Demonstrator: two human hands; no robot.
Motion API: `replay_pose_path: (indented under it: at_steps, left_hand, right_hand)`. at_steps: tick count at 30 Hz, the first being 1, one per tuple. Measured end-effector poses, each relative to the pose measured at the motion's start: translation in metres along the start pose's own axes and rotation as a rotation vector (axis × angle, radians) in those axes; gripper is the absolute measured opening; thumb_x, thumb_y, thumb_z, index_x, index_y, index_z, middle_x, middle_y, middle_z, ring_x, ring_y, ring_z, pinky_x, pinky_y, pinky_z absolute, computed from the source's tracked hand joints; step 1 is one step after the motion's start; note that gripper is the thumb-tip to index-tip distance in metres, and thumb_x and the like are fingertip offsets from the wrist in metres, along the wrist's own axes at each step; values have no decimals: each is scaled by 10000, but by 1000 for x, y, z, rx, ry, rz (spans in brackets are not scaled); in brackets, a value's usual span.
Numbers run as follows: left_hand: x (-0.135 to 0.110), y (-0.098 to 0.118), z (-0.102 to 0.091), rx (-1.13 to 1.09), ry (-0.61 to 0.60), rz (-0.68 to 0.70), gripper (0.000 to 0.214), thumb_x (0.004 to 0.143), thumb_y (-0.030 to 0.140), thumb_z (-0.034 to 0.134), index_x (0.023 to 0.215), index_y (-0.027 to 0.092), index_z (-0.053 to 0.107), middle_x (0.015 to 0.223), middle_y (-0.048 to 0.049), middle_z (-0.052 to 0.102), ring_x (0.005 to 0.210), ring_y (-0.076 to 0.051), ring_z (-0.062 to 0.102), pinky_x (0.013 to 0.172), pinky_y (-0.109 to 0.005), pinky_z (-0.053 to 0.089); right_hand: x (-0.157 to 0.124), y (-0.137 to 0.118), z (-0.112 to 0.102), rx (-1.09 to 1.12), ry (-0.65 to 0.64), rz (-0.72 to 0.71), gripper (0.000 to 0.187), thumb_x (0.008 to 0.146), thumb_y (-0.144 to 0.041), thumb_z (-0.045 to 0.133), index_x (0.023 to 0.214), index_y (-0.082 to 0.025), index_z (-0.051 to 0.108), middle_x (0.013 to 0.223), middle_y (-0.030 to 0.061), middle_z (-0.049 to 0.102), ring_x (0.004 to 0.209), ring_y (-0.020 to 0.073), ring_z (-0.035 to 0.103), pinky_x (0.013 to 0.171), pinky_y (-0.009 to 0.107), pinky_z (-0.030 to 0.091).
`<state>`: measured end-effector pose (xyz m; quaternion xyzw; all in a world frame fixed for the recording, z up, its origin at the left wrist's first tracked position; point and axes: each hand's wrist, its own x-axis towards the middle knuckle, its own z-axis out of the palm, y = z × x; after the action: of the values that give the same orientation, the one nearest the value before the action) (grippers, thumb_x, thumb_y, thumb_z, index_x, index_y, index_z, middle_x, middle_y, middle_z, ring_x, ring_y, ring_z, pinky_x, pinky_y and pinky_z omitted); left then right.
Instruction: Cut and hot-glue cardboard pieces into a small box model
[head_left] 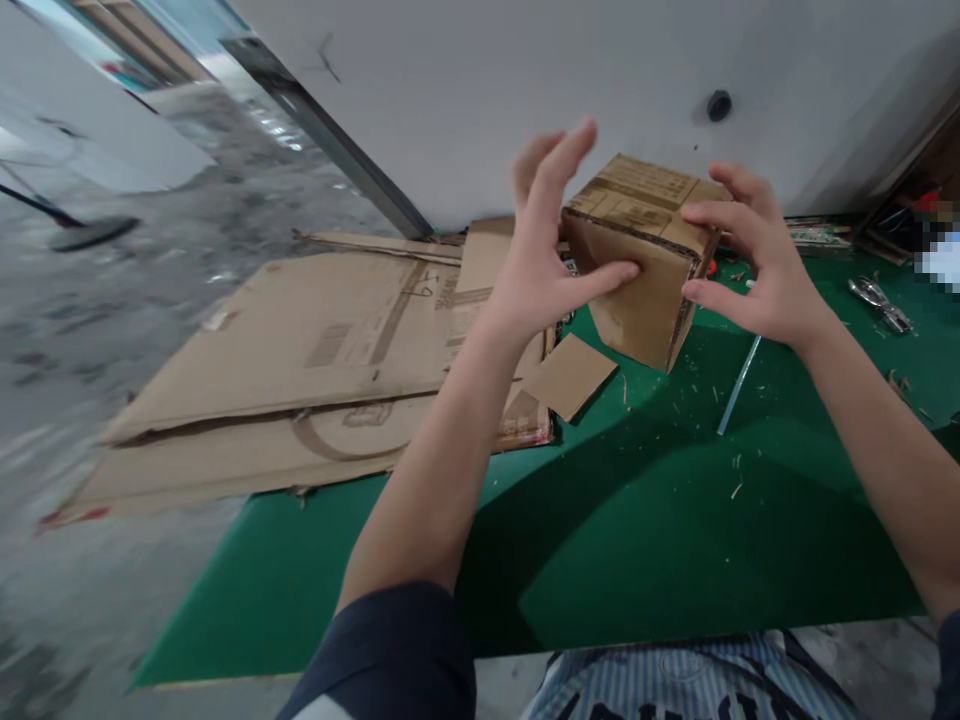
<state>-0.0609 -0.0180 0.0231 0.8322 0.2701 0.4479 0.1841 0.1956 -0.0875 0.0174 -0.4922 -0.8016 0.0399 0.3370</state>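
Observation:
A small brown cardboard box (637, 285) is held up, tilted, above the green table, its cut corrugated edges showing along the top and the right corner. My right hand (750, 255) grips its right corner, fingers on the top and thumb at the side edge. My left hand (551, 235) is at the box's left side with fingers spread and raised; its thumb lies against the front face. Below the box, a small cardboard square (571, 376) lies partly on other cardboard. A thin translucent stick (739, 385) rests on the table beneath my right hand.
Large flattened cardboard sheets (330, 345) cover the left of the green table (660, 560) and overhang its edge. A shiny metal tool (879, 303) lies at the right, among scattered scraps. Behind the table stands a pale panel (510, 70) with a dark round knob (718, 106).

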Motion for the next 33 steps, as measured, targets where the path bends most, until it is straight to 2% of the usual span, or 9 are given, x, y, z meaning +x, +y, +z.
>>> replay_pose_path:
  at_steps: [2,4,6,9,12,17,24,33]
  left_hand:
    - [2,15,-6,117,-40,52,744,768,522,819,1445,393,540,1526,-65,518,1602,-355,168,1281,-530,323]
    - [2,26,-7,163,-79,68,532,822,459,781,1331,384,645,1499,-43,564,1597,-363,191,1298,-586,257]
    - [1,35,-5,176,-102,56,393,885,410,718,1276,384,686,1468,-17,608,1585,-359,244,1305,-626,191]
    - [-2,42,0,206,-127,36,334,932,368,664,1263,391,702,1425,9,656,1532,-360,371,1307,-660,112]
    - [-3,45,4,233,-129,34,312,958,344,629,1255,405,703,1411,34,669,1456,-346,486,1299,-658,146]
    - [-3,44,5,271,-106,47,271,970,364,617,1222,401,710,1392,51,686,1380,-316,573,1300,-636,193]
    - [-4,48,5,438,-69,107,252,987,281,595,1194,356,717,1324,56,729,1319,-271,643,1290,-587,308]
    - [-1,40,5,440,-47,210,201,984,295,609,1147,334,721,1251,52,764,1229,-232,701,1265,-526,401]
  right_hand:
    - [2,-6,0,-11,4,-23,585,919,-594,596,1458,-388,499,1598,67,372,1543,371,279,1197,611,361]
    - [4,-10,0,-34,0,-32,592,913,-602,601,1454,-379,509,1589,70,382,1542,378,278,1217,624,319]
    - [5,-12,0,-60,-15,-27,613,905,-618,608,1460,-376,509,1575,75,395,1542,389,271,1219,641,295]
    - [7,-13,0,-72,-22,-12,629,897,-647,608,1455,-371,520,1580,73,386,1534,397,278,1216,633,292]
    - [8,-14,1,-48,-5,-7,618,889,-651,620,1426,-354,554,1587,70,382,1516,401,313,1219,611,289]
    - [9,-15,3,-37,29,-21,608,877,-640,651,1390,-319,592,1559,82,431,1491,403,354,1210,615,286]
    - [13,5,15,89,174,-233,590,807,-649,738,1308,-354,641,1446,81,562,1405,391,476,1192,632,324]
    - [13,6,18,44,216,-300,575,856,-674,671,1306,-319,634,1410,91,608,1352,374,541,1167,650,362]
